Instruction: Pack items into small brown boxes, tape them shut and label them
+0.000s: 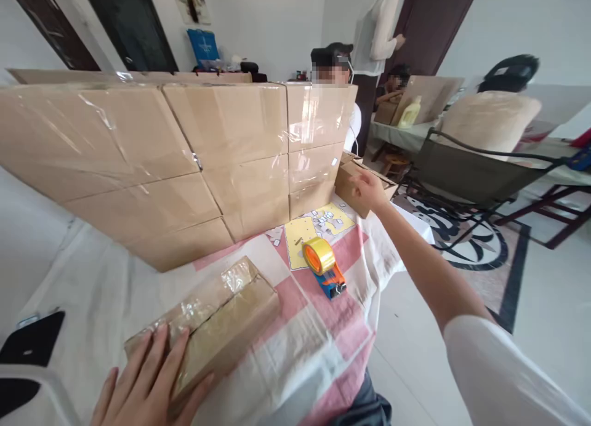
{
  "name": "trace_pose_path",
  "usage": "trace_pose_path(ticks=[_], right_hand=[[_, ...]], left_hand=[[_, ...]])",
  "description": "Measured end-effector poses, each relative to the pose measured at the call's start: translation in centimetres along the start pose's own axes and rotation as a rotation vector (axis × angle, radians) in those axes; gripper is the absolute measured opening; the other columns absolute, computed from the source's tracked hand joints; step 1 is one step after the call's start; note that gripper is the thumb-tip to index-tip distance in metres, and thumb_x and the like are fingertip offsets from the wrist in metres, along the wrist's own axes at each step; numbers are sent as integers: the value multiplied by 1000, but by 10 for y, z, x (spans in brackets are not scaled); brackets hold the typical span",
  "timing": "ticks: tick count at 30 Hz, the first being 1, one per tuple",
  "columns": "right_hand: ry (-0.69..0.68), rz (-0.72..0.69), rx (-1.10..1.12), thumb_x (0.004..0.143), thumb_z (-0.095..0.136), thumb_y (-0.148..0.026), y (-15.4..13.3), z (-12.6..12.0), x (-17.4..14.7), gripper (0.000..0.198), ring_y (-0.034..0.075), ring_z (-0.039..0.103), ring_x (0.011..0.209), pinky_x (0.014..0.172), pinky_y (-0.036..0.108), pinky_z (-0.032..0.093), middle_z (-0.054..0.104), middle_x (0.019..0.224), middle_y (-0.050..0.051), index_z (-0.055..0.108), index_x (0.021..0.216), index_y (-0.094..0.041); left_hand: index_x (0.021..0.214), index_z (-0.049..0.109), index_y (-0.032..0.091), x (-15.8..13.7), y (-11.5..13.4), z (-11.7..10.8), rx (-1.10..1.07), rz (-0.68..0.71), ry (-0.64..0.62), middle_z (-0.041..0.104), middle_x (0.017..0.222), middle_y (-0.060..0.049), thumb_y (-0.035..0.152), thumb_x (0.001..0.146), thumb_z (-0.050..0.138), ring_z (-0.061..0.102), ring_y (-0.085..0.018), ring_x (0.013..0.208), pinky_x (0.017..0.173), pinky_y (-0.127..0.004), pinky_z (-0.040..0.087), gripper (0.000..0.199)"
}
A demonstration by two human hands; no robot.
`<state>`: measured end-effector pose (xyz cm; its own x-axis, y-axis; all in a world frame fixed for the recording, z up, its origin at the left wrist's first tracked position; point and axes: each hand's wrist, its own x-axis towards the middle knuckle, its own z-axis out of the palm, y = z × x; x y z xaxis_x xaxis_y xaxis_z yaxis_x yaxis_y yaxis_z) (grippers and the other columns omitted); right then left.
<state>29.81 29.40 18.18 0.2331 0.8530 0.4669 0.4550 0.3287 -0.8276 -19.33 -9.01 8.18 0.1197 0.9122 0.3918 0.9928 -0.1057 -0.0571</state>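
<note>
Pink-checked tablecloth (300,346) bears a taped cardboard box (233,318) beneath the splayed left hand (150,380); whether the right hand (369,189) grips another carton (345,184) is unclear.

On the tablecloth (295,352), a carton (235,321) lies in front of a wall of stacked boxes (226,124), the left hand (148,377) on its near end; a tape dispenser (325,269) sits to its right; a second box (348,191) lies beyond the dispenser, beside the wall's right end, the right hand (369,189) at it; a chair (466,173) stands farther right.
</note>
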Motion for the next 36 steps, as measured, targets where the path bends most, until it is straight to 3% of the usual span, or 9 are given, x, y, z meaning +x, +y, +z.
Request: trace_pose_path(ticks=[6, 11, 14, 17, 23, 26, 30, 33, 36], right_hand=[[-7, -181, -14, 86, 71, -16, -4, 58, 64, 19, 12, 62, 84, 96, 34, 54, 64, 92, -1, 72, 106, -16], [69, -178, -8, 91, 66, -17, -8, 66, 68, 8, 15, 63, 86, 92, 35, 54, 59, 85, 0, 62, 84, -18], [-3, -158, 155, 97, 63, -33, -24, 64, 26, 19, 10, 59, 75, 76, 26, 49, 57, 82, -2, 58, 88, -18], [-301, -87, 404, 91, 73, -54, -47, 52, -42, 37, 8, 47, 58, 55, 26, 40, 55, 77, -3, 54, 90, -23], [-552, 11, 484, 90, 75, -59, -81, 27, -146, 39, 12, 47, 66, 59, 28, 41, 55, 89, 0, 56, 90, -25], [-823, 121, 484, 97, 65, -57, -85, 46, -189, 33, 13, 44, 65, 59, 28, 40, 52, 84, -1, 56, 94, -25], [-1173, 209, 567, 101, 55, -52, -83, 102, -244, 29, 12, 41, 62, 57, 25, 37, 44, 74, -5, 50, 94, -24], [-1117, 169, 457, 95, 61, -45, -85, 128, -261, 25, 14, 47, 69, 65, 27, 43, 47, 78, -4, 47, 95, -24], [-723, 6, 175, 94, 63, -38, -85, 114, -253, 25, 21, 58, 87, 81, 38, 52, 57, 95, 3, 52, 111, -24]], left_hand=[[170, 18, 33, 0, 11, -12, -16, -71, -13, 37, 171, -16, 60, 99, 48, 39, -44, 153, 118, -69, 35, 82], [169, 22, 35, 2, 17, -16, -16, -66, -4, 39, 170, -14, 63, 96, 55, 40, -43, 153, 118, -66, 37, 85], [169, 24, 33, 2, 11, -19, -5, -61, -14, 37, 171, -14, 64, 97, 53, 40, -42, 154, 119, -64, 37, 83], [167, 29, 33, 2, 3, -25, -7, -17, -42, 37, 172, -11, 66, 97, 53, 41, -40, 154, 121, -61, 36, 81], [167, 28, 33, 4, -3, -31, -58, -10, -76, 35, 173, -11, 61, 98, 55, 36, -38, 157, 125, -60, 32, 80], [167, 29, 35, 6, -2, -33, -89, 7, -72, 36, 172, -11, 58, 97, 59, 35, -39, 158, 125, -61, 34, 79], [165, 33, 34, 11, -1, -39, -156, 46, -24, 39, 170, -11, 52, 98, 60, 38, -39, 156, 125, -59, 36, 74], [164, 38, 32, 15, -1, -43, -158, 96, 17, 43, 168, -11, 52, 98, 62, 43, -38, 153, 126, -56, 37, 73], [162, 41, 30, 17, -1, -45, -122, 78, 26, 46, 166, -12, 51, 98, 63, 47, -38, 150, 124, -56, 39, 71]])
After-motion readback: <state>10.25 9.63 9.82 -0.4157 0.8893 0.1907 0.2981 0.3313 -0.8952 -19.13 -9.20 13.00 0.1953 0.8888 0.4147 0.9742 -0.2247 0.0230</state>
